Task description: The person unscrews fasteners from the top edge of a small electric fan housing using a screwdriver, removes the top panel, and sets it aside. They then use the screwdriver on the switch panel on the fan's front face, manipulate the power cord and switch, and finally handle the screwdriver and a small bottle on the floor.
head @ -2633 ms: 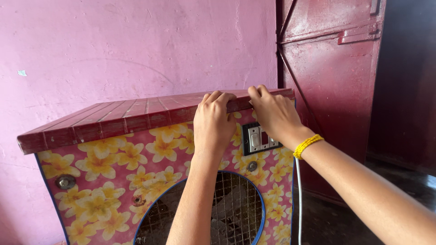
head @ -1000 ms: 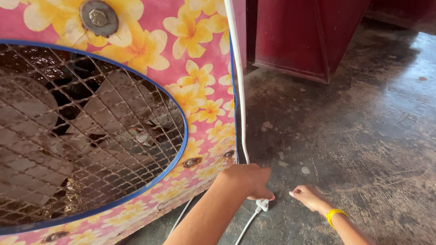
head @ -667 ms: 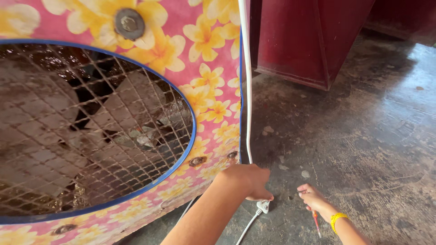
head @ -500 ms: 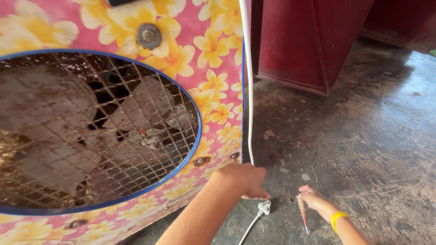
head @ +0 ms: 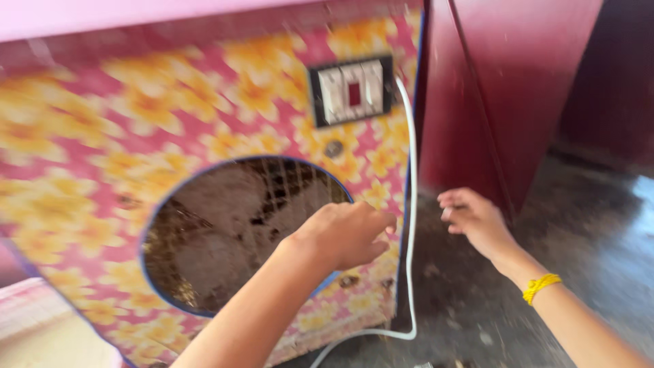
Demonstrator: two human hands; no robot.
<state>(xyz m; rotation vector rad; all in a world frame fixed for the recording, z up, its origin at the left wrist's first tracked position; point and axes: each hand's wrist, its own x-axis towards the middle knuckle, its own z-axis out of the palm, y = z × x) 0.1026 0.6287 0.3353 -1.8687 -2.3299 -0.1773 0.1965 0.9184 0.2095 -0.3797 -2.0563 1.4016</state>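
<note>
From my head view, my left hand (head: 344,235) was curled in front of the flowered cooler (head: 204,204), fingers closed on nothing I could make out. My right hand (head: 473,218) hung loosely open beside the white cord (head: 411,225), which looked limp and light, best pinched mid-length; the cooler seemed bulky and stiff.

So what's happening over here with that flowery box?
A person is bent toward a pink flower-patterned air cooler. Their left hand is loosely curled in front of its round mesh fan opening, and their right hand hangs open beside the cooler's edge, near the white cord running down from the switch panel. Neither hand holds anything.
</note>
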